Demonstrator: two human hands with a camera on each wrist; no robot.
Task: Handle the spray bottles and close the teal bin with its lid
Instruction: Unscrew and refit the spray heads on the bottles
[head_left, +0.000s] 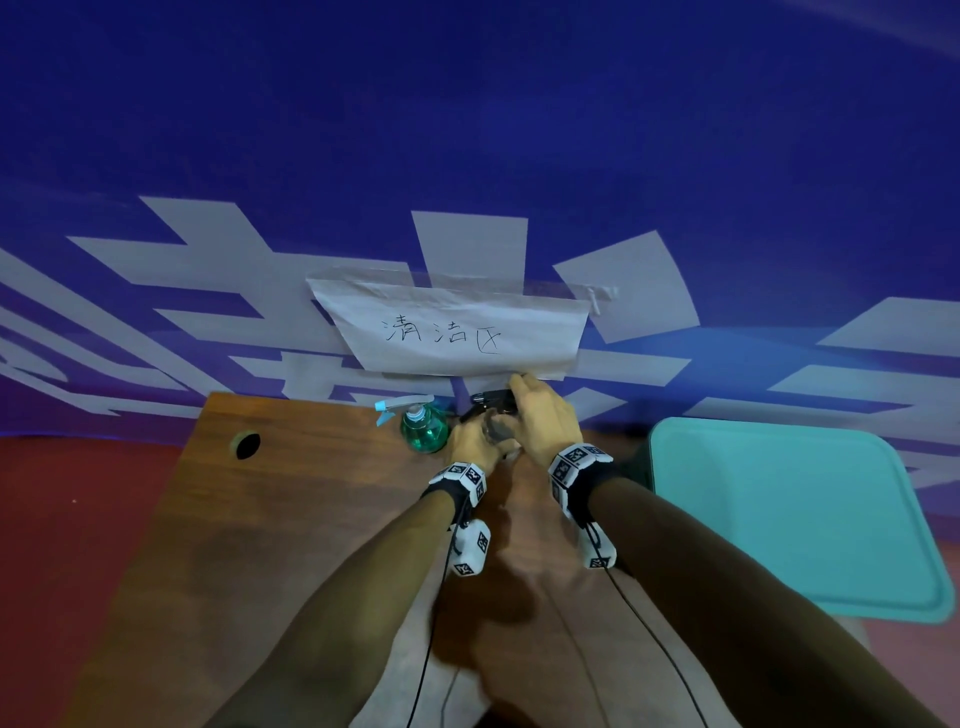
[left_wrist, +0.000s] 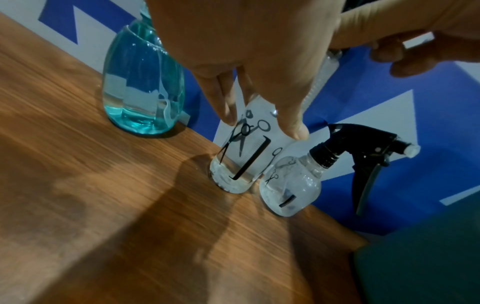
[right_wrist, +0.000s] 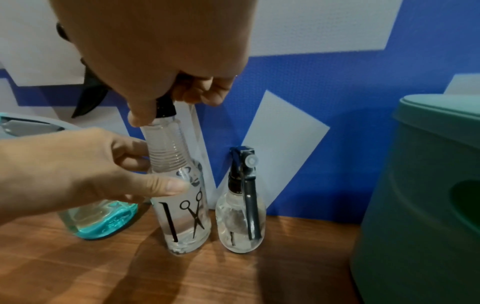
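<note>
A tall clear spray bottle (right_wrist: 182, 216) printed with scissors and a comb stands on the wooden desk (head_left: 260, 519) by the wall. My right hand (right_wrist: 171, 109) grips its black spray head (head_left: 491, 400) from above. My left hand (left_wrist: 262, 125) holds its body, thumb in front and fingers behind. A small clear spray bottle (right_wrist: 240, 222) with a black trigger stands just to its right, untouched. A teal round spray bottle (head_left: 423, 431) stands to the left. The teal bin (right_wrist: 420, 205) is to the right of the desk, its lid (head_left: 795, 514) lying on top.
A blue and white wall runs right behind the bottles, with a taped paper sign (head_left: 452, 332) on it. The desk has a cable hole (head_left: 247, 445) at its far left. Bare desktop stretches toward me in front of the bottles.
</note>
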